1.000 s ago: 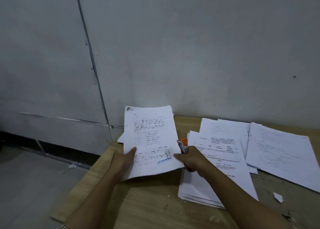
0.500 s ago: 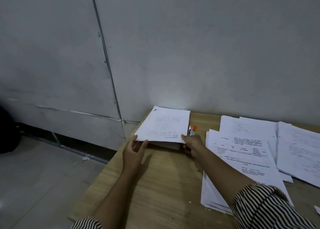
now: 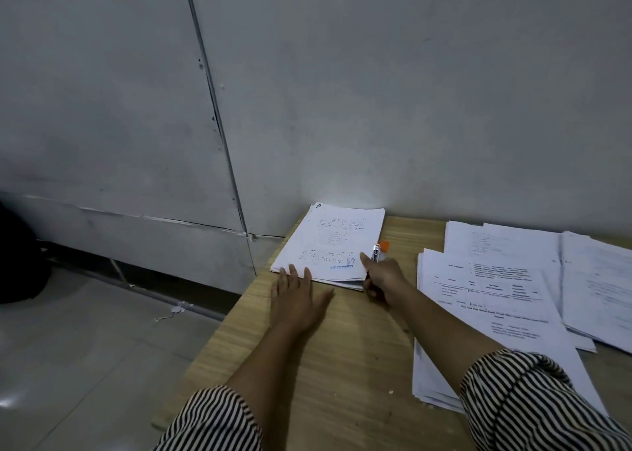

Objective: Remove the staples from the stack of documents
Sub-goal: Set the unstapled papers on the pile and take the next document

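Note:
A pile of white printed documents [image 3: 333,242] lies flat at the table's far left corner against the wall. My left hand [image 3: 295,298] rests flat on the wooden table [image 3: 328,365], its straight fingertips touching the pile's near edge. My right hand [image 3: 383,278] is at the pile's near right corner, its thumb on the top sheet. Its fingers curl round an orange and metal staple remover [image 3: 379,251] whose tip sticks up past the knuckles.
A large stack of documents [image 3: 492,300] lies to the right of my right arm. More paper piles [image 3: 595,279] reach the right edge. The table's left edge drops to a tiled floor [image 3: 85,348]. A grey wall stands right behind the table.
The document held up in both hands a second ago now lies flat on the corner pile. My left hand has let go and lies flat on the table. The view has shifted left.

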